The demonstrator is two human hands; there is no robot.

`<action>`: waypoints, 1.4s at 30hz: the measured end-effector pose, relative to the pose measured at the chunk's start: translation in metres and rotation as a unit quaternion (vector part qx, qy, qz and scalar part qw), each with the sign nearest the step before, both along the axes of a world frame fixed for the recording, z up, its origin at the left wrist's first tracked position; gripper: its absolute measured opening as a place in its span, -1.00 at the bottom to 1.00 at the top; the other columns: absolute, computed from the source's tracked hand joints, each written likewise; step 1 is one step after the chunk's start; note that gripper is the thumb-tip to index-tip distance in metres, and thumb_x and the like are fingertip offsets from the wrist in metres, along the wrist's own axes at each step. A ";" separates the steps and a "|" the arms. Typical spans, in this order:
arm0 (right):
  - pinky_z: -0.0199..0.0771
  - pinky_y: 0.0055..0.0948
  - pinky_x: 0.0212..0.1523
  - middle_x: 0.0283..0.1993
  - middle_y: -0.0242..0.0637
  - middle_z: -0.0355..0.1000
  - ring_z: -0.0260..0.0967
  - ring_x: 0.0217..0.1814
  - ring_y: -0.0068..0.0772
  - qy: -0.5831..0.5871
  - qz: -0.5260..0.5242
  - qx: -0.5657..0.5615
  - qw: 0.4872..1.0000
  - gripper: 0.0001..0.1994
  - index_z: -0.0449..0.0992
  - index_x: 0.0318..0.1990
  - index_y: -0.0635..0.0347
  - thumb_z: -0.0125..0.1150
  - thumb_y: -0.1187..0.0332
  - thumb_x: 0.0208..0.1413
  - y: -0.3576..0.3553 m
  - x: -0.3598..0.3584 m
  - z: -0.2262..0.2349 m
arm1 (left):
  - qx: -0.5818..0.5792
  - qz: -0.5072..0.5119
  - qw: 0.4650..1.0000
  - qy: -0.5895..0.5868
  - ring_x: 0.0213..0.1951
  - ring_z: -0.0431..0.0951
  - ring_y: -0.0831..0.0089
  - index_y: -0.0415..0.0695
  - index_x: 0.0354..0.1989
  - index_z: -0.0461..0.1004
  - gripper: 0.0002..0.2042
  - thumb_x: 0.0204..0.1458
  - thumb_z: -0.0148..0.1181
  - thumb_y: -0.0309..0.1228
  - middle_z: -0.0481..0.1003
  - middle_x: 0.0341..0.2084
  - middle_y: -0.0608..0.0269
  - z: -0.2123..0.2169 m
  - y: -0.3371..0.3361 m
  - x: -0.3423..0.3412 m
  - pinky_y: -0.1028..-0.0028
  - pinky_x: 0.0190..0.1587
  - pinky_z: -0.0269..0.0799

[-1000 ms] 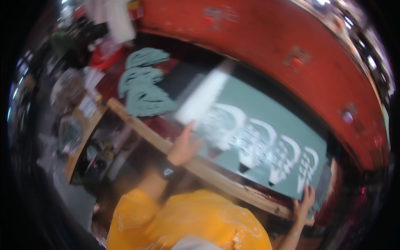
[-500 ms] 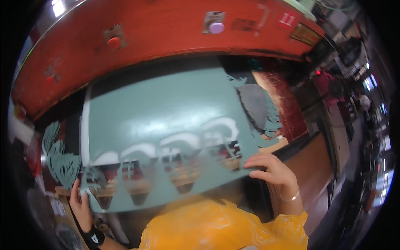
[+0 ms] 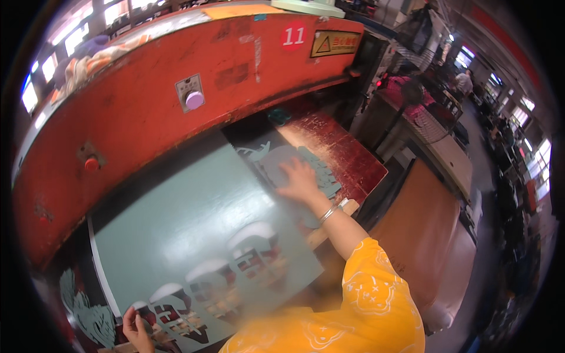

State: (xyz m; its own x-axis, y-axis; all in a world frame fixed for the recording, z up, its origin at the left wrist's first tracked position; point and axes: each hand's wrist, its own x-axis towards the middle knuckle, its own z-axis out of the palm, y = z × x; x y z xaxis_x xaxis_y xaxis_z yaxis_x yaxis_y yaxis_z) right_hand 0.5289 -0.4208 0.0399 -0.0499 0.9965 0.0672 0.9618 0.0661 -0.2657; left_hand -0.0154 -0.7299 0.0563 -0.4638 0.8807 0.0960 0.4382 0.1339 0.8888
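A large grey-green sheet (image 3: 170, 200) lies in front of the red machine, with a row of curved cutouts along its near edge. My left hand (image 3: 137, 332) is at the sheet's near left corner, thumb and finger closed at its edge. Farther off to the right, my right hand (image 3: 301, 181) is spread over a flat, rounded grey piece (image 3: 272, 166) beside the sheet. The hand covers part of that piece, and I cannot tell whether it touches it. Green scraps (image 3: 318, 167) with cut shapes lie just beyond my right hand.
The red machine beam (image 3: 135, 117) spans the far side, carrying a lilac button (image 3: 194, 100) and a red button (image 3: 91, 163). More green scraps (image 3: 88, 312) are piled at the left. A brown board (image 3: 412, 229) stands at the right. The worn red bed (image 3: 347, 141) shows beyond the scraps.
My right hand has left the sheet's right edge and moved forward over the rounded grey piece. My left hand stays at the left corner. The view has turned toward the right.
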 end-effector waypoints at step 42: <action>0.16 0.12 0.15 0.25 -0.09 0.21 0.04 0.21 0.36 0.137 0.333 0.069 0.930 -0.43 0.53 -0.02 -0.15 0.42 0.19 -0.37 -0.141 -0.490 0.063 | 0.089 -0.077 0.967 0.228 -0.08 0.42 0.13 -0.14 -0.31 0.52 -0.65 -0.32 0.41 -0.32 0.45 -0.17 0.13 0.004 0.034 -0.081 0.23 -0.05 0.36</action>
